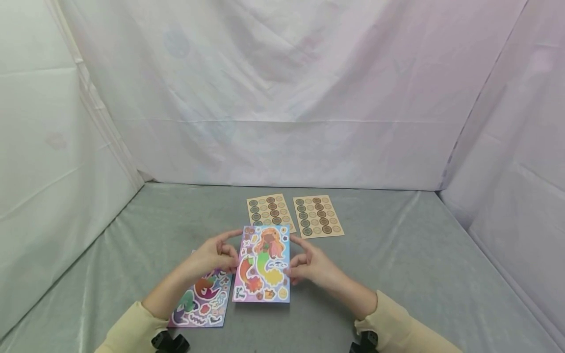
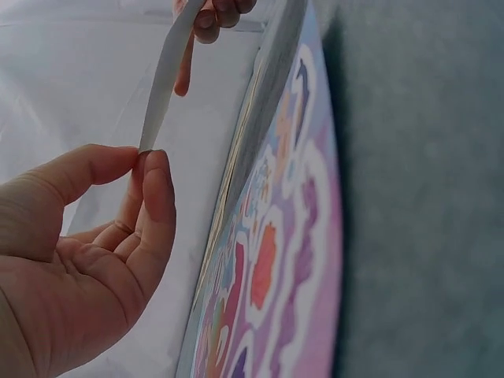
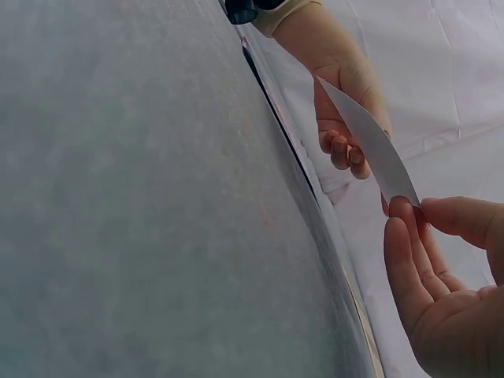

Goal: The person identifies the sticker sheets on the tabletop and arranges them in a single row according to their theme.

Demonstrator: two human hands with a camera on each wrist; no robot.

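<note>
A mermaid sticker sheet [image 1: 264, 264] in bright colours is held above the table between both hands. By its left edge my left hand [image 1: 216, 255] pinches it between thumb and fingers; my right hand [image 1: 315, 264] pinches the right edge. Both wrist views show the sheet slightly bowed, its pale back [image 3: 378, 150] visible in the right wrist view. Beneath my left forearm lies a second sticker sheet [image 1: 205, 301], partly covered by the hand and arm. It appears close up in the left wrist view, its printed face [image 2: 268, 260] showing.
Two tan sheets of round stickers lie farther back: the left one [image 1: 269, 211] is partly hidden by the held sheet, the right one [image 1: 318, 215] shows whole. A grey cloth [image 1: 397, 274] covers the table. White curtains [image 1: 282, 98] enclose the back and sides.
</note>
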